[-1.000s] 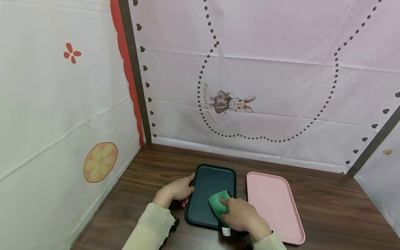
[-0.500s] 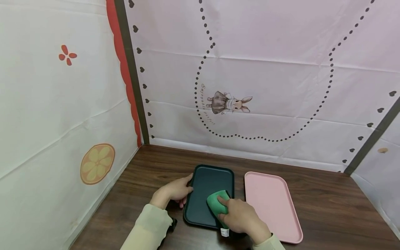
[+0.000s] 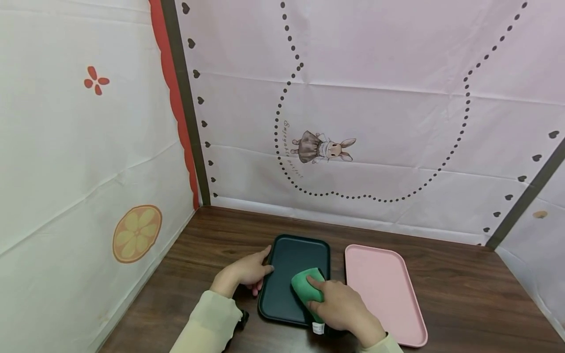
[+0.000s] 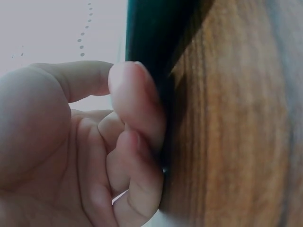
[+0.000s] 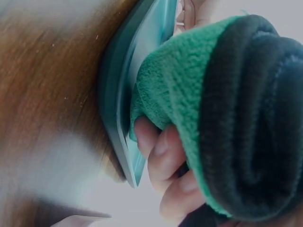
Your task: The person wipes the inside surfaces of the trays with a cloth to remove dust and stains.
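Observation:
A dark green rectangular tray (image 3: 282,294) lies on the wooden table. My left hand (image 3: 246,270) grips its left edge, thumb at the rim and the other fingers curled low against the side. In the left wrist view those fingers (image 4: 137,99) are bent where the tray's edge (image 4: 151,28) meets the wood. My right hand (image 3: 344,306) holds a folded green cloth (image 3: 303,284) against the tray's near right part. Seen from the right wrist, the cloth (image 5: 175,71) has a dark rolled border, and fingertips (image 5: 163,142) curl under it beside the tray rim.
A pink tray (image 3: 384,289) lies just right of the dark one, partly behind my right forearm. A white cloth wall (image 3: 141,117) with printed figures borders the wooden table (image 3: 476,289) on the left, and similar cloth hangs at the back and right.
The head view has shifted slightly, so the whole scene sits a little further left. Both hands, the cloth and the trays keep nearly the same places relative to one another.

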Demonstrator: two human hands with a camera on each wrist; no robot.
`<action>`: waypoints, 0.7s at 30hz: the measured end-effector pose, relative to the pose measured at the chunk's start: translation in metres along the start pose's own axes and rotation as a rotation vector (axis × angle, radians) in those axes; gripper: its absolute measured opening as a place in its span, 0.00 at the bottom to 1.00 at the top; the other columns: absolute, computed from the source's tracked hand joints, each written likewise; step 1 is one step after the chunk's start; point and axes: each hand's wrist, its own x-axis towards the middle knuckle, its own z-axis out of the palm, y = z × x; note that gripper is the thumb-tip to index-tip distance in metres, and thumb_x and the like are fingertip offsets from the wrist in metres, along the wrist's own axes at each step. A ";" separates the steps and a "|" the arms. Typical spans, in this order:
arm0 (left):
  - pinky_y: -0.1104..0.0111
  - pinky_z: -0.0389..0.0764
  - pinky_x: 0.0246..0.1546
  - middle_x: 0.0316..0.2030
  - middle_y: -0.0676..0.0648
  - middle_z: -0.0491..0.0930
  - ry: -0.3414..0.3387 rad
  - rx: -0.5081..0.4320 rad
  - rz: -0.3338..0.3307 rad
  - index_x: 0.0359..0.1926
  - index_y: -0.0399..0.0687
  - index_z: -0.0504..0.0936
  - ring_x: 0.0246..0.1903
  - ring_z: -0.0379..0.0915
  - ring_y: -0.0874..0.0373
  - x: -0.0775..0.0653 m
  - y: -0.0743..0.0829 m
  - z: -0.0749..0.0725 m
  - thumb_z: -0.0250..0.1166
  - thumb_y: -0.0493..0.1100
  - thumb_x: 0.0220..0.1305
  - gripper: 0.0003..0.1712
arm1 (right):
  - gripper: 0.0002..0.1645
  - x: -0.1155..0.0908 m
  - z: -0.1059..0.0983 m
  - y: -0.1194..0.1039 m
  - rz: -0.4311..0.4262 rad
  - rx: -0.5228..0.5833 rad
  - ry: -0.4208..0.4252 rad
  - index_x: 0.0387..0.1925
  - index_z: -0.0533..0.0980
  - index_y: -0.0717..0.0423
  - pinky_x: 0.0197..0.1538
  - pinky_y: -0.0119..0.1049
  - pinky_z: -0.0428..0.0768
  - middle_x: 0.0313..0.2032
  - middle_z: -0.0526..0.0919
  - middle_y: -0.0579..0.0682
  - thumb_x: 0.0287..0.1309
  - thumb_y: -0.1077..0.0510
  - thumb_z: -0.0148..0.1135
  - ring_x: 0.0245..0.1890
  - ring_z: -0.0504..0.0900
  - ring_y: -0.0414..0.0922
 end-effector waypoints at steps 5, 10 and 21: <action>0.65 0.79 0.20 0.14 0.47 0.76 0.011 0.020 0.001 0.84 0.49 0.46 0.13 0.76 0.56 0.000 0.000 0.000 0.55 0.48 0.80 0.42 | 0.37 0.000 -0.002 0.002 -0.016 0.013 0.010 0.71 0.76 0.43 0.34 0.48 0.79 0.54 0.87 0.61 0.60 0.45 0.71 0.39 0.81 0.46; 0.64 0.80 0.20 0.15 0.46 0.76 0.036 0.053 0.013 0.84 0.47 0.47 0.15 0.75 0.55 0.001 0.002 0.000 0.56 0.47 0.80 0.42 | 0.38 0.001 -0.005 0.007 -0.012 0.034 0.023 0.71 0.75 0.44 0.32 0.45 0.76 0.53 0.87 0.61 0.60 0.46 0.72 0.34 0.77 0.44; 0.67 0.65 0.14 0.13 0.48 0.75 0.194 0.208 0.011 0.85 0.52 0.43 0.11 0.67 0.57 0.001 0.019 0.001 0.55 0.51 0.80 0.43 | 0.39 -0.002 -0.014 0.021 0.010 0.068 0.061 0.72 0.74 0.40 0.27 0.42 0.71 0.50 0.88 0.59 0.59 0.45 0.73 0.29 0.75 0.44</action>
